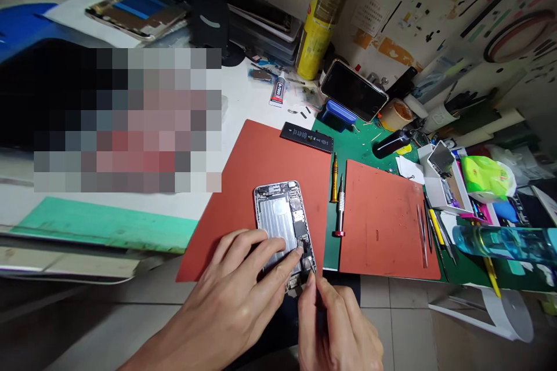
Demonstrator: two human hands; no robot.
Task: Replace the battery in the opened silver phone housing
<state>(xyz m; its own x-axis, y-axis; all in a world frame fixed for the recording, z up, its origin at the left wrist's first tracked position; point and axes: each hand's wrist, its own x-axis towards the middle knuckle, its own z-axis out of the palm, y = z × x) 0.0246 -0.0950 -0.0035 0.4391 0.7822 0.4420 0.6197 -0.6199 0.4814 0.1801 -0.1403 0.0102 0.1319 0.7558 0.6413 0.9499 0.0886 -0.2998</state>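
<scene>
An opened phone (277, 208), its silver inner plate and circuit parts bare, lies on a red mat (243, 168) near the front edge. My left hand (243, 272) grips it from the left, fingers spread over its lower half, with a fingertip by the lower right parts. At the phone's lower right corner, my right hand (335, 319) is closed in a pinch; whatever sits between its fingertips is hidden. A black phone battery (307, 137) lies on the mat's far right corner. Two screwdrivers, one gold (335, 178) and one silver (340, 208), lie right of that mat.
A second red mat (383, 220) carries tweezers (422, 235) at its right edge. A blue bottle (500, 243) lies far right. Behind stand a propped phone (354, 90), a yellow spray can (324, 17) and a glue tube (277, 90). A blurred patch covers the left.
</scene>
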